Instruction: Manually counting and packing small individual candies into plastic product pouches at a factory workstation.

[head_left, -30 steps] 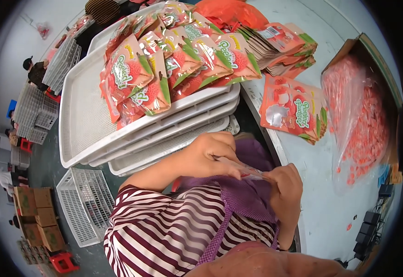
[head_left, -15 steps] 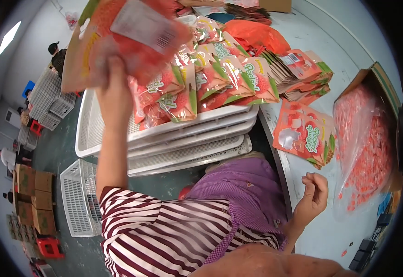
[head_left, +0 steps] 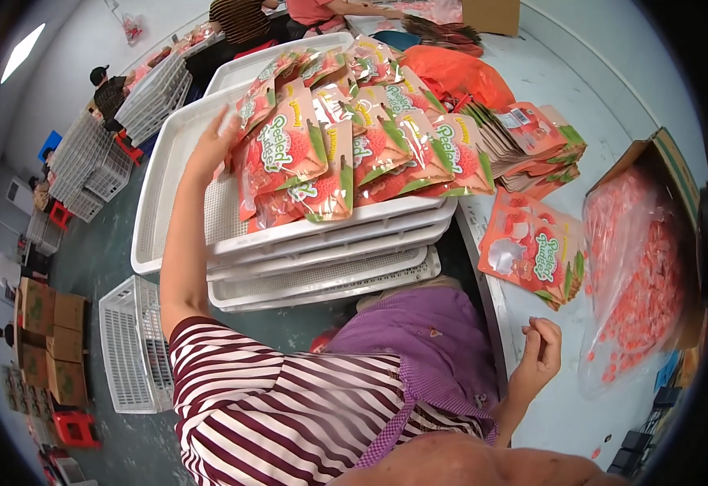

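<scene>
Red-green pouch (head_left: 281, 150) laid on top white tray (head_left: 177, 235); your left hand (head_left: 212, 142) flat on it, fingers spread; right hand (head_left: 540, 348) loosely curled, empty, over counter (head_left: 565, 413); step judged: stacking filled pouches; next calls for reaching loose pouches (head_left: 532, 251).

The floor (head_left: 119, 259) is dark grey-green; brown boxes (head_left: 46, 332) sit stacked on it beside white crates (head_left: 131, 348); a pale wall (head_left: 70, 49) stands behind; a bright light (head_left: 26, 50) shines up high.

A single fisheye view looks down from the person's head, close over the striped sleeve (head_left: 289, 405), facing forward onto the stacked white plastic trays (head_left: 208, 243) at centre and the pale grey table (head_left: 565, 97) at right; straight edges bend near the dark rim.
</scene>
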The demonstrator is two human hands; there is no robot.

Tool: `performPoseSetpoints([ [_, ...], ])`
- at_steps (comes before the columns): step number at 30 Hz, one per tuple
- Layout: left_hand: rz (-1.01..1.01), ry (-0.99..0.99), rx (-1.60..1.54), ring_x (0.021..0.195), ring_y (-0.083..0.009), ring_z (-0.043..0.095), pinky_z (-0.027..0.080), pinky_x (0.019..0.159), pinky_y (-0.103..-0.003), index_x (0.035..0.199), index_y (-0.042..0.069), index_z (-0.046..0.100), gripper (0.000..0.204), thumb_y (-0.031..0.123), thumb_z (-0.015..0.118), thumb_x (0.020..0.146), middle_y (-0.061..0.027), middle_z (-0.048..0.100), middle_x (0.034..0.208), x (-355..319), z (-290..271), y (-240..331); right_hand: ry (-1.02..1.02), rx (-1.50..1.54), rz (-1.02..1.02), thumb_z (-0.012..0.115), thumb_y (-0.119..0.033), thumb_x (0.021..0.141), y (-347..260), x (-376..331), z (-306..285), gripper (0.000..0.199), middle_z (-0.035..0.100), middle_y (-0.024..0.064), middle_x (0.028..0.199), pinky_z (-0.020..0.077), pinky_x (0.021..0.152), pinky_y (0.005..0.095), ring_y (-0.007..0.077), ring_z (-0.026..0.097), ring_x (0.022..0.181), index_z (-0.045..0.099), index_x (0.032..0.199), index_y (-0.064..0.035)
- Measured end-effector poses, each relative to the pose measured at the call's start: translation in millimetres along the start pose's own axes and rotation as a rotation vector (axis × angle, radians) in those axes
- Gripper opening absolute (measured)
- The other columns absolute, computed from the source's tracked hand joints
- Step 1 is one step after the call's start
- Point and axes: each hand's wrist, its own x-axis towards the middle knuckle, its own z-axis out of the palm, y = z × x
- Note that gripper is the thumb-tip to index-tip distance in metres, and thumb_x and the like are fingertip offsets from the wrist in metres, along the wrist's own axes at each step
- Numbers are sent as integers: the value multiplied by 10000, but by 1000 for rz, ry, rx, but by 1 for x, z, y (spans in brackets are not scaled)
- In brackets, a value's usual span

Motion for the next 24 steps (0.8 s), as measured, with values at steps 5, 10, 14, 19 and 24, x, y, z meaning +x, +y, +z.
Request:
performPoseSetpoints([
  [5,369,31,-146,1143,-216,510,358,984,-353,1290,47,485,499,263,603,855,-161,552,1226,-72,39,71,52,-513,-22,559,-6,832,53,0,-12,208,551,100,1007,431,827,295,203,530,920,579,1039,11],
  [10,850,-968,-429,1217,-303,456,325,1025,-398,1289,37,459,576,217,685,791,-159,495,1299,-172,156,96,52,-710,-140,638,-97,788,101,-6,-1,330,543,160,1113,410,897,379,310,510,1028,564,1102,-24],
  [14,1010,-995,-282,1281,-340,367,274,1057,-421,1345,74,400,664,258,692,777,-186,421,1356,-183,298,111,148,-605,-61,646,-74,777,99,-12,-1,316,556,164,1064,406,881,393,339,507,998,566,1076,-9],
  [19,1173,-670,-58,1296,-355,329,155,1079,-521,1313,98,451,608,348,642,793,-176,445,1333,-196,387,125,219,-457,118,619,-35,795,95,-17,-11,330,552,129,1060,422,873,322,249,531,989,549,1116,-6],
  [24,1337,-909,68,1305,-282,343,83,1077,-571,1162,150,614,442,385,636,787,-72,507,1306,-189,395,102,440,-117,324,590,-93,858,102,-12,-16,368,540,102,1040,434,826,262,124,523,927,492,1195,19],
])
